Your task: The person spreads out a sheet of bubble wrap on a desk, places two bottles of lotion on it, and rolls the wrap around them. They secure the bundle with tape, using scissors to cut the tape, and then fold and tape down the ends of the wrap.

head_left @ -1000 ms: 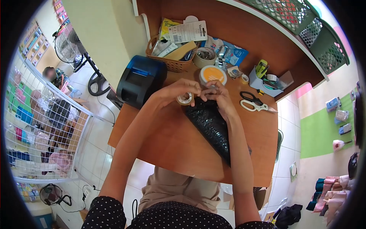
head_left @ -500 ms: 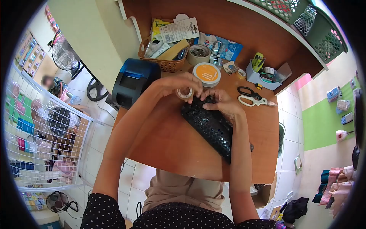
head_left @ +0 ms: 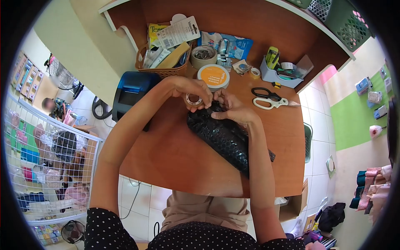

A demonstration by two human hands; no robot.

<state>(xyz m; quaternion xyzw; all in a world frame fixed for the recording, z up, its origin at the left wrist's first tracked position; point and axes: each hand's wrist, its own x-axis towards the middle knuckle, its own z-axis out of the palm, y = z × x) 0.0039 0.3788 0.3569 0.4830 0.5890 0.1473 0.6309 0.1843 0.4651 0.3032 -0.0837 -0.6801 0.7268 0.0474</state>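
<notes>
Your right forearm [head_left: 263, 166] covers one side of the black bubble-wrapped package [head_left: 221, 141], which lies slantwise on the desk [head_left: 175, 162] before you; your right hand [head_left: 234, 111] partly hides its far end. The green baskets [head_left: 352, 31] at upper right are cut off by the edge of view. Your left hand [head_left: 188, 88] curls around a tape roll [head_left: 193, 100], its fingertips close to the package, while your right hand, partly closed, pinches the wrap. You can't make out any strip between them. The brown basket [head_left: 166, 73] holds packets and a Vaseline-labelled card [head_left: 177, 33]; the pale bin [head_left: 273, 76] holds a yellow-green cutter [head_left: 272, 57].
</notes>
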